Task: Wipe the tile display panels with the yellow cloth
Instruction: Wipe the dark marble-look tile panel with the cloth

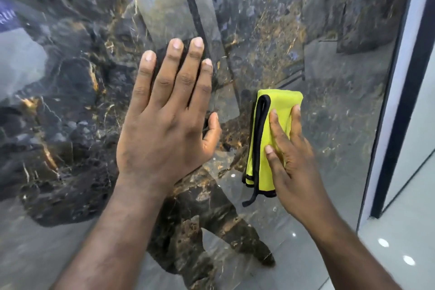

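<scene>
Now our left hand [164, 125] lies flat on the glossy dark panel [341, 113], fingers straight and slightly spread. Just right of its thumb, our right hand [292, 167] presses the folded yellow cloth [280, 106] against the panel under straight fingers.

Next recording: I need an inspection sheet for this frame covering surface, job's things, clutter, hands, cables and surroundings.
Surface: upright tile panel, dark marble look with gold veins, glossy and full of reflections.
Job's things: yellow cloth, folded, black-trimmed, lying flat against the panel; a black loop hangs from its lower edge.
Clutter: nothing seen.
Hands: left hand rests flat on the panel, fingers straight, holding nothing; right hand presses the cloth to the panel with straight fingers.
Cables: nothing seen.
Surroundings: white and black frame along the panel's right edge; pale glossy floor with light spots.
</scene>
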A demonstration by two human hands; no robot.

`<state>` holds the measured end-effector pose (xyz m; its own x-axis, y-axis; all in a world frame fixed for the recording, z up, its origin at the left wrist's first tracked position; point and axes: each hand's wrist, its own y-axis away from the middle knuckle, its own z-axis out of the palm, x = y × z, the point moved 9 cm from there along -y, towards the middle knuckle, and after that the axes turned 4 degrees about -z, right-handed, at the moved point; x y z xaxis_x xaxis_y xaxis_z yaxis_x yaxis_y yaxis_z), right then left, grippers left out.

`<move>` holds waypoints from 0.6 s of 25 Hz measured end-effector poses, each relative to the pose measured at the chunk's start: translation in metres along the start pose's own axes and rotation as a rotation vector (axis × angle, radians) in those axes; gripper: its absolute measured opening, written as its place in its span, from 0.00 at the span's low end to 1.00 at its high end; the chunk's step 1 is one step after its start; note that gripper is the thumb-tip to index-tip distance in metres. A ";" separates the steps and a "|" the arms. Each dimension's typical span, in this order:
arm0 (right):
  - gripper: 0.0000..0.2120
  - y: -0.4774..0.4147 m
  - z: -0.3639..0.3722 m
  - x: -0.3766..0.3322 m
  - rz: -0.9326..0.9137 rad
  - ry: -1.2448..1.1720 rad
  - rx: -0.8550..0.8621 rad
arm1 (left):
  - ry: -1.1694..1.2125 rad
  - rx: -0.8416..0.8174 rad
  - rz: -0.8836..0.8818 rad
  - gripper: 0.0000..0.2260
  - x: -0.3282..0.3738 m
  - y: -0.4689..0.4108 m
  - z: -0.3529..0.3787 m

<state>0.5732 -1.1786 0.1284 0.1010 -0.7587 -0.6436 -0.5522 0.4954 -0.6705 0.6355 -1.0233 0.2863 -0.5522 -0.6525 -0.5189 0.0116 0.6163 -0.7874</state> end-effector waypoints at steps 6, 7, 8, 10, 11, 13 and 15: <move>0.32 -0.031 -0.002 0.003 -0.157 -0.034 0.106 | 0.070 0.145 -0.151 0.21 0.020 -0.033 -0.012; 0.32 -0.040 -0.003 -0.002 -0.212 -0.066 0.137 | 0.078 0.176 -0.144 0.19 0.028 -0.046 -0.014; 0.33 -0.054 -0.007 -0.007 -0.266 -0.089 0.165 | 0.078 0.216 -0.138 0.18 0.036 -0.060 -0.017; 0.32 -0.093 -0.028 -0.015 -0.344 -0.080 0.215 | 0.093 0.270 -0.138 0.18 0.046 -0.083 -0.017; 0.32 -0.113 -0.043 -0.012 -0.375 -0.046 0.242 | 0.112 0.270 -0.147 0.19 0.051 -0.090 -0.012; 0.31 -0.145 -0.075 0.013 -0.408 0.012 0.320 | 0.135 0.219 -0.167 0.23 0.060 -0.093 0.004; 0.30 -0.150 -0.091 0.050 -0.374 -0.035 0.370 | 0.046 0.124 -0.131 0.29 0.072 -0.090 0.024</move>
<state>0.5859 -1.3288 0.2303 0.2664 -0.9008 -0.3429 -0.1450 0.3143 -0.9382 0.6148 -1.1366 0.3114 -0.5933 -0.7010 -0.3957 0.0379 0.4667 -0.8836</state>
